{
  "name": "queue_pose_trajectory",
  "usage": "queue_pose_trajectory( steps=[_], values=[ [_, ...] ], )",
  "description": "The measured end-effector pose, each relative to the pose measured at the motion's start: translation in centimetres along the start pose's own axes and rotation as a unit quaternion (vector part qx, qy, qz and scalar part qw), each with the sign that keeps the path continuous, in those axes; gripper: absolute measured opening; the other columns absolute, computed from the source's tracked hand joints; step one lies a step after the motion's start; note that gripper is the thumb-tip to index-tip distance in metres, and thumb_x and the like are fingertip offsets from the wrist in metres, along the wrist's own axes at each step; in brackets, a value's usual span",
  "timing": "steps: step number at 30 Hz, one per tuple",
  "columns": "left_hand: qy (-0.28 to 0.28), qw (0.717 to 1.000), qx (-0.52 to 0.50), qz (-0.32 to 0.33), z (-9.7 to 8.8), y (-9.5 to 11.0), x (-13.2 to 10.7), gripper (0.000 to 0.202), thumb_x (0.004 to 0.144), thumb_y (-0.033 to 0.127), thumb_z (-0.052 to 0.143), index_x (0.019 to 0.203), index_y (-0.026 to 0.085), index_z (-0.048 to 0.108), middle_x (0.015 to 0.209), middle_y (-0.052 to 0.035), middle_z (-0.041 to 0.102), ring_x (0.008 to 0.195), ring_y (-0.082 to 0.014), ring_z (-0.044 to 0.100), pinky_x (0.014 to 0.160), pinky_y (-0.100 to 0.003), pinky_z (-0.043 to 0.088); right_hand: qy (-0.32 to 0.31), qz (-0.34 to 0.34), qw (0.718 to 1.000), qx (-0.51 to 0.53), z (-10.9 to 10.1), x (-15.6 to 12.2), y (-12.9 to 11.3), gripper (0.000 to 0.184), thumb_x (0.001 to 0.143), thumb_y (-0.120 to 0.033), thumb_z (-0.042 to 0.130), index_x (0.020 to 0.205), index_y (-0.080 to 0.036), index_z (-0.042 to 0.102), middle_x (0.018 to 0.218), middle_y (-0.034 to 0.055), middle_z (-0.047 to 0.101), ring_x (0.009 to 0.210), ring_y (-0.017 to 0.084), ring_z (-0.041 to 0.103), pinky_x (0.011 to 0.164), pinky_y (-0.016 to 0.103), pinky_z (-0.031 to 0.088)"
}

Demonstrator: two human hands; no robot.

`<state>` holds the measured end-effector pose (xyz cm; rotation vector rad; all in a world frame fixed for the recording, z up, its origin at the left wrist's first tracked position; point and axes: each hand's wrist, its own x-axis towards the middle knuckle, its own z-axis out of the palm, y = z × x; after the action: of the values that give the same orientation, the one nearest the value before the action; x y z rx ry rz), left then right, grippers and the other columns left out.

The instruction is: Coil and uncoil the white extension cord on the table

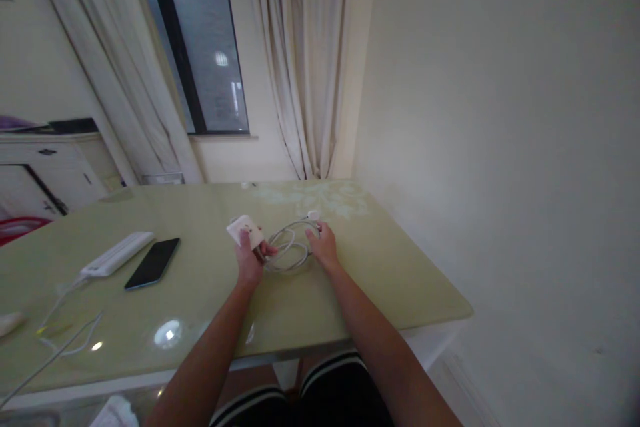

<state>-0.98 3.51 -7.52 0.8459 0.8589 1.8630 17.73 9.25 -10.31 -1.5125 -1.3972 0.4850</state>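
My left hand [249, 259] is closed round a white power adapter block [245, 229], held just above the pale green glass table [380, 267]. A white cable [289, 248] runs from the block in a loose coil on the table between my hands. My right hand [323, 245] rests on the coil's right side, fingers curled on the cable near its white plug end [313, 215].
A dark phone [153, 263] lies face up to the left, next to a white power strip [117, 253] with its cord [60, 333] trailing to the left edge. A wall runs close along the table's right side; curtains and a window stand behind.
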Motion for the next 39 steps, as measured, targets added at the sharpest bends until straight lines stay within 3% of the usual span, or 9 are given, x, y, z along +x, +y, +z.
queue_pose_trajectory(
  steps=[5,9,15,17,20,24,29,34,39],
  values=[
    [0.091,0.991,-0.091,-0.029,-1.0,0.8,1.9,0.063,0.068,0.081,0.064,0.086,0.022,0.052,0.044,0.0112,0.039,0.036,-0.0112,0.044,0.04,-0.022,0.036,-0.015,0.014,1.0,0.019,-0.1,0.2,0.2,0.037,0.084,-0.033,0.065,0.116,-0.014,0.071,0.097,0.0094,0.072,0.088,0.021,0.066,0.085,0.032,0.05],
    [0.14,0.989,0.051,0.024,-1.4,0.1,2.2,0.054,0.072,0.069,0.07,0.086,0.02,0.054,0.052,0.007,0.053,0.042,-0.0119,0.052,0.045,-0.023,0.041,-0.033,-0.028,0.996,0.082,0.0,0.2,-0.1,0.027,0.088,-0.032,0.062,0.107,-0.016,0.073,0.097,0.0064,0.073,0.086,0.019,0.066,0.085,0.031,0.05],
    [-0.011,0.982,0.185,0.028,-1.4,-1.0,1.4,0.066,0.078,0.071,0.065,0.106,0.011,0.069,0.101,-0.015,0.075,0.094,-0.0266,0.072,0.08,-0.037,0.056,0.04,-0.15,0.987,0.025,-1.1,-1.2,-1.8,0.028,0.092,-0.029,0.059,0.112,-0.016,0.073,0.114,0.0132,0.067,0.113,0.025,0.058,0.107,0.042,0.042],
    [-0.051,0.979,0.198,0.017,-1.5,-1.1,1.3,0.067,0.079,0.069,0.065,0.111,0.011,0.07,0.112,-0.0173,0.073,0.106,-0.0296,0.07,0.09,-0.041,0.055,-0.004,-0.221,0.975,0.034,-1.2,-2.2,-2.7,0.033,0.093,-0.036,0.062,0.119,-0.018,0.071,0.118,0.0129,0.065,0.117,0.025,0.056,0.111,0.043,0.039],
    [-0.134,0.963,0.229,0.038,-1.8,-1.3,1.0,0.071,0.073,0.056,0.079,0.126,0.013,0.062,0.12,-0.0166,0.071,0.109,-0.0314,0.069,0.095,-0.045,0.055,-0.159,-0.257,0.943,0.141,0.0,-4.0,-3.9,0.059,0.088,-0.043,0.071,0.141,-0.022,0.056,0.121,0.0099,0.065,0.105,0.022,0.062,0.101,0.039,0.048],
    [-0.261,0.903,0.312,0.139,-2.2,-1.4,0.6,0.078,0.068,0.044,0.086,0.135,0.019,0.056,0.131,-0.0156,0.065,0.119,-0.0339,0.063,0.105,-0.05,0.049,-0.181,-0.138,0.92,0.319,2.0,-5.4,-4.9,0.093,0.075,-0.043,0.082,0.153,-0.024,0.035,0.119,0.0076,0.064,0.082,0.014,0.064,0.072,0.027,0.055],
    [-0.2,0.849,0.44,0.215,-2.5,-1.2,0.7,0.066,0.082,0.05,0.073,0.136,0.017,0.055,0.135,-0.016,0.06,0.127,-0.0327,0.055,0.113,-0.055,0.039,-0.047,0.006,0.876,0.48,1.0,-3.1,-4.5,0.071,0.073,-0.044,0.082,0.131,-0.022,0.048,0.094,0.0007,0.066,0.071,0.012,0.066,0.061,0.022,0.056],
    [-0.213,0.879,0.396,0.156,-2.5,-1.4,0.8,0.052,0.091,0.052,0.061,0.132,0.021,0.057,0.132,-0.0138,0.061,0.116,-0.0259,0.061,0.099,-0.046,0.052,-0.007,0.124,0.792,0.597,-0.9,-0.8,-3.6,0.049,0.07,-0.043,0.081,0.103,-0.021,0.052,0.083,-0.0022,0.067,0.067,0.012,0.068,0.063,0.023,0.059],
    [-0.174,0.938,0.298,0.034,-2.2,-1.7,1.4,0.07,0.073,0.058,0.079,0.125,0.016,0.06,0.122,-0.0168,0.067,0.11,-0.0285,0.067,0.096,-0.048,0.055,-0.037,0.111,0.766,0.632,-1.1,-1.0,-3.6,0.05,0.069,-0.038,0.081,0.106,-0.023,0.05,0.089,-0.0027,0.069,0.074,0.014,0.071,0.07,0.027,0.062]
  ],
)
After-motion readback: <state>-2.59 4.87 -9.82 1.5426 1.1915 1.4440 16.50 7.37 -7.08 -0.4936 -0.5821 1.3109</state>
